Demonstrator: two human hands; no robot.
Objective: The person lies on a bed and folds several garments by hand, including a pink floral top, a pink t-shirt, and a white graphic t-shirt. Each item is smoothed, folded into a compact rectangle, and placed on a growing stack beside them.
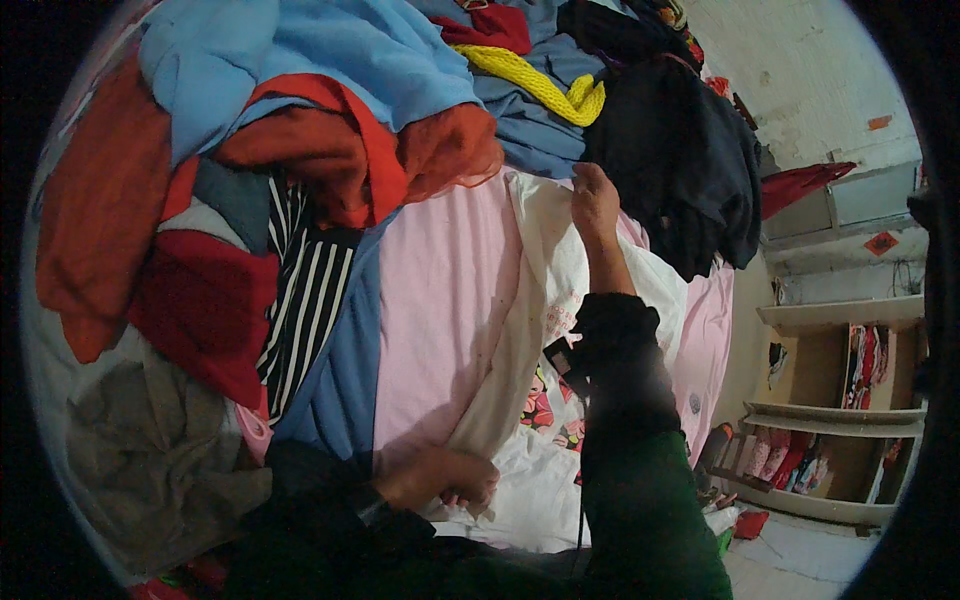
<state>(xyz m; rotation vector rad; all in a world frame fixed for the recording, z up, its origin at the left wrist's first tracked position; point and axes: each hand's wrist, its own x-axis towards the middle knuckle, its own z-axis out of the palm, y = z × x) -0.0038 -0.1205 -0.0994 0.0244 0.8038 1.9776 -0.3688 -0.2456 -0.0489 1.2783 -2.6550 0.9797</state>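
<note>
A white cloth garment [637,277] with red print and a colourful pattern lies spread before me. It rests on a pink ribbed cloth [442,300], with its left edge folded over in a cream strip. My left hand [465,478], low in the view, is closed on the garment's near left edge. Farther away, my right hand [596,199] grips its far edge with curled fingers. A black garment [675,157] lies just right of the right hand. My right sleeve covers part of the printed area.
Heaped clothes surround the white garment: a light blue cloth [360,52], an orange-red cloth [307,142], black-and-white striped fabric [319,300], a yellow knitted strip [525,75] and a grey-brown cloth [157,442]. Open shelves [817,367] holding clothes stand at the right.
</note>
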